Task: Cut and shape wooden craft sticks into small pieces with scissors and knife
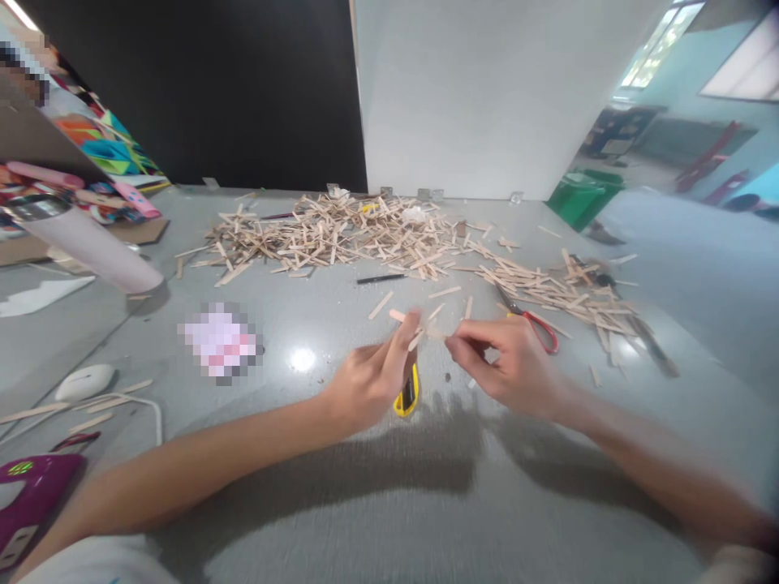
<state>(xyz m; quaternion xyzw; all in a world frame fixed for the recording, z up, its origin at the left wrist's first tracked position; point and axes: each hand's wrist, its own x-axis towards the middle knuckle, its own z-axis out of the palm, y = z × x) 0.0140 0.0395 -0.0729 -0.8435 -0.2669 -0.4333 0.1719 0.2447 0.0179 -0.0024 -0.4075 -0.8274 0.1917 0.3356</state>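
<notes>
My left hand point(374, 373) is closed, its fingers round a small wooden stick point(416, 339) held just above the table. Facing it, my right hand point(502, 357) pinches thumb and forefinger together at the end of a pale, blurred sliver point(436, 331); its kind is not clear. The sliver reaches toward the stick, and whether they touch I cannot tell. Partly hidden beneath my left hand lies a yellow and black utility knife point(406, 396). Red-handled scissors point(541, 331) lie beyond my right hand, partly covered by it.
A wide heap of wooden sticks point(316, 235) spreads along the back, with more sticks point(548, 284) to the right. A black pen point(380, 279) lies before the heap. On the left are a pink tumbler point(101, 247), a white mouse-shaped object point(86, 382) and a purple device point(40, 495).
</notes>
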